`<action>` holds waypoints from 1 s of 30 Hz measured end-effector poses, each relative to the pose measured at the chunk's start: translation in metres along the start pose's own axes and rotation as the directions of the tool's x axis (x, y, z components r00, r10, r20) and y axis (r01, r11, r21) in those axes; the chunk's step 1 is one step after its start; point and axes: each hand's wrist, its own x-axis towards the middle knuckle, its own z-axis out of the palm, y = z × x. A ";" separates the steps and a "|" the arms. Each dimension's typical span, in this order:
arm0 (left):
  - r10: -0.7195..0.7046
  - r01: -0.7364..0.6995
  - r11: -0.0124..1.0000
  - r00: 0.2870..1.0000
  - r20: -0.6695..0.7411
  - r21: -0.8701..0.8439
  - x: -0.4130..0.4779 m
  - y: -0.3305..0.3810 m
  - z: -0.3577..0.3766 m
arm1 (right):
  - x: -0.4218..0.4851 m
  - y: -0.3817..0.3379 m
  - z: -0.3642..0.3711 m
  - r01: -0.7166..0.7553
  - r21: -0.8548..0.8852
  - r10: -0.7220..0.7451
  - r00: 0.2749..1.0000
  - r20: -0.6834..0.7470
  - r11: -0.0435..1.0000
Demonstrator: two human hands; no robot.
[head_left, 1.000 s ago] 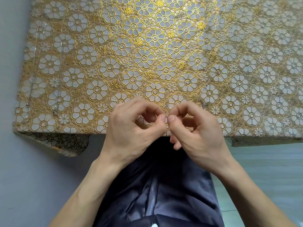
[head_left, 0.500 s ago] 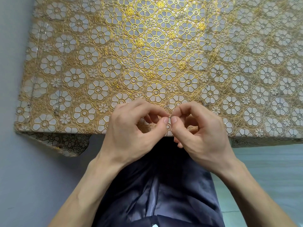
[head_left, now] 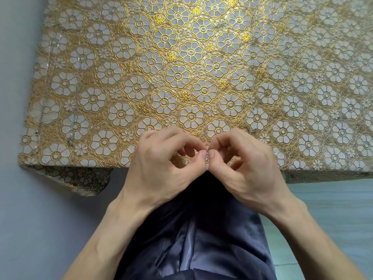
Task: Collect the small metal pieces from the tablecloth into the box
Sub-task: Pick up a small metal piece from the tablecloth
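Observation:
My left hand (head_left: pixel 161 164) and my right hand (head_left: pixel 248 166) meet at the near edge of the gold flowered tablecloth (head_left: pixel 181 57). Their thumbs and forefingers are curled tip to tip and pinch a tiny silvery metal piece (head_left: pixel 206 151), which the fingers mostly hide. Other small metal pieces lie on the cloth: one just right of my right hand (head_left: pixel 251 130), one farther back (head_left: pixel 245 88), and two near the left edge (head_left: pixel 70 140) (head_left: pixel 37 133). No box is in view.
The cloth hangs over the table's near-left corner (head_left: pixel 80 178). Grey floor (head_left: pixel 30 219) lies to the left and pale floor to the right. My dark trousers (head_left: pixel 193 239) fill the space below the hands.
Both hands have shifted slightly away from me onto the cloth edge. Their fingertips have closed tighter together around the tiny piece.

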 end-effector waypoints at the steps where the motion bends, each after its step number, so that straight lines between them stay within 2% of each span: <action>1: 0.000 0.000 1.000 1.000 -0.001 0.007 0.000 0.000 0.000 | 0.000 0.000 0.000 0.000 0.000 0.000 1.000 0.000 1.000; 3: -0.004 0.004 1.000 1.000 -0.010 -0.008 0.000 0.000 0.001 | 0.000 0.000 0.001 -0.034 0.034 0.034 0.999 0.003 0.999; 5: -0.024 0.022 0.998 0.999 -0.026 -0.056 0.000 0.002 0.001 | -0.001 -0.003 0.002 -0.147 0.138 0.144 0.989 0.030 0.980; 9: -0.068 0.062 0.993 0.996 -0.059 -0.097 -0.001 0.005 0.002 | -0.001 -0.009 0.002 -0.426 0.445 0.385 0.904 0.184 0.788; 11: -0.071 0.065 0.994 0.995 -0.070 -0.086 -0.001 0.006 0.003 | -0.001 -0.011 0.001 -0.466 0.509 0.412 0.884 0.223 0.724; 15: -0.049 0.045 0.997 0.996 -0.069 -0.059 -0.001 0.005 0.003 | -0.001 -0.011 0.002 -0.512 0.551 0.455 0.854 0.250 0.658; 30: 0.147 -0.147 0.980 0.989 0.010 0.137 -0.002 -0.006 -0.004 | -0.006 -0.007 0.000 -0.430 0.373 0.387 0.903 0.187 0.822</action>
